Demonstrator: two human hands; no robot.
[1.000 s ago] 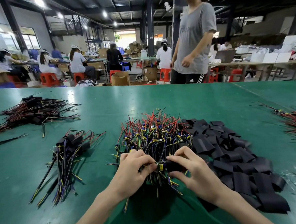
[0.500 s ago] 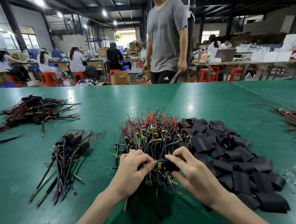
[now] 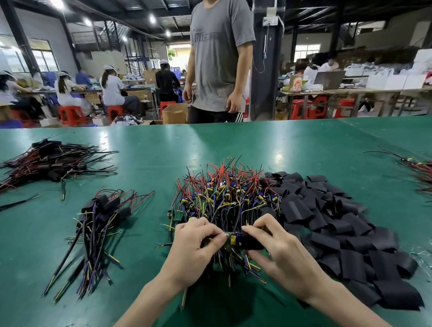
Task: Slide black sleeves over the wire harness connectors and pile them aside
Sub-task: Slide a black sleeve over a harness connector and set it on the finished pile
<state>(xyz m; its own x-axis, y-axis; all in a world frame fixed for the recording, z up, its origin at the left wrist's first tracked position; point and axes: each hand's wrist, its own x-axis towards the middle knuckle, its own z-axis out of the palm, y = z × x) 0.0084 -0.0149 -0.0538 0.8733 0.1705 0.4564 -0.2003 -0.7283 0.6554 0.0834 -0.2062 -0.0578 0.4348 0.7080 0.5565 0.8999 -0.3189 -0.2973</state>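
- At the far left of the green tabletop (image 3: 148, 154) I see a spread pile of red and black wires (image 3: 52, 162) with black sleeves on them.
- Nearer and to its right lies a smaller pile of sleeved harnesses (image 3: 102, 217), wire ends pointing toward me, well apart from the hands.
- The left hand (image 3: 195, 244) is clamped on one harness (image 3: 209, 240), thumb and forefinger pinching it just beside its connector.
- Behind the hands sits the heap of bare harnesses (image 3: 223, 191), a tangle of red, yellow and blue wires; the hands hover over its near edge.
- Beyond the tabletop a person in a grey T-shirt (image 3: 221, 51) stands facing it.
- The connector (image 3: 231, 239), green with a yellow part, shows in the gap between the two hands.
- A black sleeve (image 3: 252, 241) meets the connector's right end; I cannot tell how far it has gone on.
- The right hand (image 3: 287, 257) grips that sleeve, fingers curled over its top and thumb below.
- To the right, touching the heap, lies the broad pile of loose sleeves (image 3: 344, 232), flat black pieces overlapping.
- At the far right edge lies a bundle of red wires (image 3: 429, 177), well apart from the rest.
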